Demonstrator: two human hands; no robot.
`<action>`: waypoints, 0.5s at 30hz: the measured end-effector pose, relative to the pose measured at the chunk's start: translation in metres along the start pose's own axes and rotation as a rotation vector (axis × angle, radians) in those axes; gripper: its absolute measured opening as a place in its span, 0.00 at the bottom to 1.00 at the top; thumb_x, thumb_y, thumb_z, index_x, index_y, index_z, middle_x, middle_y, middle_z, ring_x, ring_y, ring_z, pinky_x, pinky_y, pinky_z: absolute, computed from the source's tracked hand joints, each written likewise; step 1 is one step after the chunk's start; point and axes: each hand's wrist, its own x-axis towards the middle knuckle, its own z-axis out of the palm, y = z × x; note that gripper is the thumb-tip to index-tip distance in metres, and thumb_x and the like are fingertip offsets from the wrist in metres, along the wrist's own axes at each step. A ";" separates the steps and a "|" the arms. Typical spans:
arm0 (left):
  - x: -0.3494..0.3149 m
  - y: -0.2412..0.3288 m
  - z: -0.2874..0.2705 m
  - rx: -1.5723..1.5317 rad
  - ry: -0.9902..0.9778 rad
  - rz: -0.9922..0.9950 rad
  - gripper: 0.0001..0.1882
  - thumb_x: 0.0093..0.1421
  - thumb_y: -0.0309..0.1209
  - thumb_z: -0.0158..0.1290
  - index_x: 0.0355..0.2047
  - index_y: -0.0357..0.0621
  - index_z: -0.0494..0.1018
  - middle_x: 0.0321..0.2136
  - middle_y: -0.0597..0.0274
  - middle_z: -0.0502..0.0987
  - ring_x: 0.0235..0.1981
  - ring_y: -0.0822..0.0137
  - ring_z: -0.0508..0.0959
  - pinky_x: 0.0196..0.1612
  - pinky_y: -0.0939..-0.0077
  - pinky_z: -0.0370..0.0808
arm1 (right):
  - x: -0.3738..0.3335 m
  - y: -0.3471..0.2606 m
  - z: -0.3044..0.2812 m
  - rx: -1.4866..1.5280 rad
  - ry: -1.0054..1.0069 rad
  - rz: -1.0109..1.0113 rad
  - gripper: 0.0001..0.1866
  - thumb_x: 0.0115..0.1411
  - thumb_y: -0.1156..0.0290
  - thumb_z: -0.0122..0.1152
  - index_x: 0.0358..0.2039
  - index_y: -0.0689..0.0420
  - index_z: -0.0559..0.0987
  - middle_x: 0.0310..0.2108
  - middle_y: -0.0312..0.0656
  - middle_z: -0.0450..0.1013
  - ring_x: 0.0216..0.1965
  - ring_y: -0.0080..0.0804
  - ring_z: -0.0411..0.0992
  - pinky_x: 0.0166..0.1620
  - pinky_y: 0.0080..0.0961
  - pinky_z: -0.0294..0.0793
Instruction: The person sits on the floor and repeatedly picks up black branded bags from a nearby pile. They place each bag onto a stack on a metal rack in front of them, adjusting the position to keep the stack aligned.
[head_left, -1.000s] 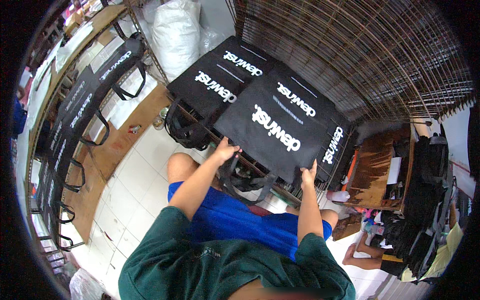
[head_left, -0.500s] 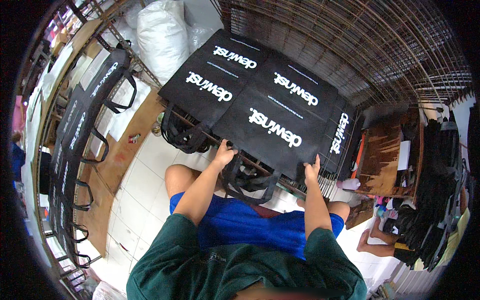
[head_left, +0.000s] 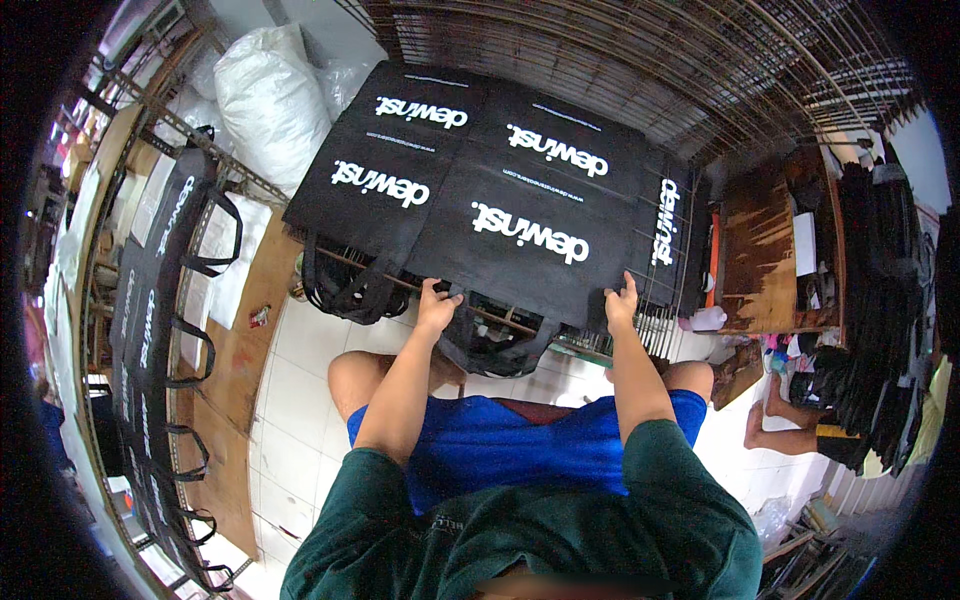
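Several black tote bags with white print lie flat, side by side and overlapping, on a wire rack in front of me. At the nearest tote bag, my left hand holds the near left edge, fingers partly curled under it. My right hand grips the same bag's near right corner, with a finger pointing up along its side. Black handle loops hang below the rack edge between my hands. Farther left, another bag lies on the rack, its handles dangling underneath.
A wire grid rises behind the bags. More black bags hang over a shelf rail at left, beside a wooden board. A white sack stands at the back left. A wooden cabinet and stacked black fabric are at right, near someone's bare legs.
My view has shifted, so the rack and bags appear farther up and left. Both hands stay at the edges of the same bag; the right one sits slightly higher along its side.
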 end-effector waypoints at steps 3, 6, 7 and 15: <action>-0.011 0.018 0.003 0.027 0.023 -0.030 0.33 0.48 0.24 0.59 0.52 0.46 0.54 0.40 0.53 0.67 0.36 0.65 0.70 0.38 0.70 0.68 | -0.004 -0.011 -0.001 0.008 0.005 0.002 0.36 0.50 0.84 0.54 0.60 0.51 0.58 0.55 0.55 0.60 0.54 0.45 0.63 0.53 0.31 0.62; -0.012 0.021 0.004 0.012 0.028 -0.062 0.33 0.49 0.23 0.59 0.52 0.46 0.54 0.41 0.53 0.67 0.37 0.64 0.70 0.40 0.70 0.68 | -0.006 -0.016 0.001 -0.167 0.056 -0.001 0.35 0.51 0.83 0.55 0.60 0.52 0.58 0.55 0.55 0.62 0.54 0.46 0.64 0.53 0.32 0.63; -0.012 0.021 0.005 0.021 0.029 -0.053 0.32 0.49 0.23 0.58 0.52 0.46 0.54 0.41 0.54 0.66 0.38 0.64 0.70 0.42 0.71 0.67 | -0.002 -0.012 0.000 -0.198 0.058 0.004 0.35 0.51 0.82 0.55 0.60 0.52 0.58 0.55 0.55 0.62 0.54 0.46 0.64 0.53 0.33 0.63; -0.012 0.022 0.008 0.070 0.090 -0.080 0.33 0.50 0.23 0.57 0.54 0.45 0.53 0.43 0.51 0.66 0.42 0.61 0.69 0.47 0.69 0.66 | 0.004 0.006 -0.001 -0.295 0.085 -0.102 0.34 0.50 0.75 0.59 0.59 0.54 0.61 0.49 0.56 0.66 0.49 0.46 0.66 0.51 0.35 0.65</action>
